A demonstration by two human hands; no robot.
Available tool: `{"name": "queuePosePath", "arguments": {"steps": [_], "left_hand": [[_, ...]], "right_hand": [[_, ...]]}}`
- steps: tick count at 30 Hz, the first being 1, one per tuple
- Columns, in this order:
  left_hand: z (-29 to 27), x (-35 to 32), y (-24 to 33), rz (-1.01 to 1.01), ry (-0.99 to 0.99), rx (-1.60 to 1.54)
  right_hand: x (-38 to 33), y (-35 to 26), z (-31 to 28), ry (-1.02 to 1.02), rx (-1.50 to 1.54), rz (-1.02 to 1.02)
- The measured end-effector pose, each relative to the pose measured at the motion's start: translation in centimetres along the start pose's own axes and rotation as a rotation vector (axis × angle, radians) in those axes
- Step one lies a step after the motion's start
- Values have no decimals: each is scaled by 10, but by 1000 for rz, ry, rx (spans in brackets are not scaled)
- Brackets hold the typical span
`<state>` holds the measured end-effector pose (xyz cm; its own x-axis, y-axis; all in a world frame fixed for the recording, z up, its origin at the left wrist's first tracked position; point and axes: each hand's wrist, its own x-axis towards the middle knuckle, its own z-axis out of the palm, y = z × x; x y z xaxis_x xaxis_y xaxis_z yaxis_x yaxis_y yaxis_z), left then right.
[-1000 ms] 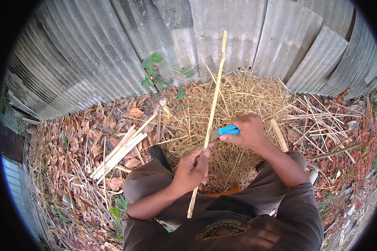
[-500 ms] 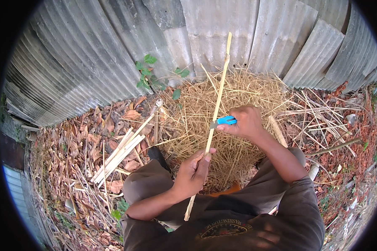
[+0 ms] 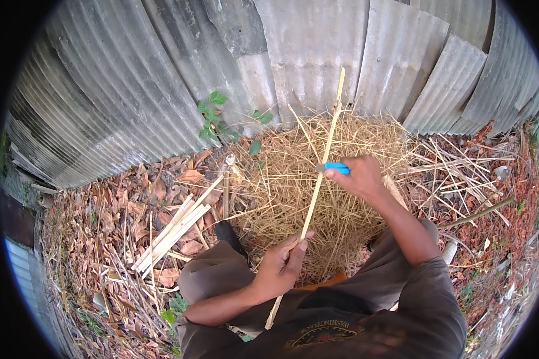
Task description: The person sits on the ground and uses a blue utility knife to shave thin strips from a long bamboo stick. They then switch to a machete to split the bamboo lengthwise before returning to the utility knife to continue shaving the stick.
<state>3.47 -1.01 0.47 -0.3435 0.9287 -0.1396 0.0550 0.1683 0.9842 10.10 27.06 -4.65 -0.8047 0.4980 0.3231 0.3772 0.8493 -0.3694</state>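
A long, thin pale strip of split wood, perhaps bamboo (image 3: 316,197), runs slantwise from my lap up toward the metal fence. My left hand (image 3: 279,267) is closed round its lower part, thumb on top. In my right hand (image 3: 362,176) is a blue-handled utility knife (image 3: 336,168), gripped with the fingers curled round the handle. Its grey blade lies against the strip, above my left hand. Below both hands spreads a heap of straw-like shavings (image 3: 281,203).
Several split pale sticks (image 3: 172,234) lie on dry leaves at the left. Thin strips (image 3: 455,170) are scattered at the right beside a brown stick (image 3: 478,213). A corrugated metal fence (image 3: 317,48) stands ahead, with a green plant (image 3: 211,116) at its foot.
The strip's far end has swung to the right and lower in the picture. My right hand and the knife have shifted slightly right and up along it; my left hand keeps its grip.
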Motion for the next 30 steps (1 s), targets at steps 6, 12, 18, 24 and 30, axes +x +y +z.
{"name": "queuePosePath", "arguments": {"steps": [6, 12, 18, 24, 30], "left_hand": [[-3, 4, -10, 22, 72, 20], [-3, 9, 5, -9, 82, 9], [16, -6, 8, 20, -61, -22], [-2, -1, 3, -51, 60, -14], [-6, 6, -7, 65, 126, 174]], "right_hand": [[-22, -31, 2, 131, 83, -384], [0, -19, 9, 236, 0, -330], [32, 36, 0, 77, 37, 280], [-9, -16, -7, 12, 18, -70], [-22, -40, -9, 147, 71, -425]]}}
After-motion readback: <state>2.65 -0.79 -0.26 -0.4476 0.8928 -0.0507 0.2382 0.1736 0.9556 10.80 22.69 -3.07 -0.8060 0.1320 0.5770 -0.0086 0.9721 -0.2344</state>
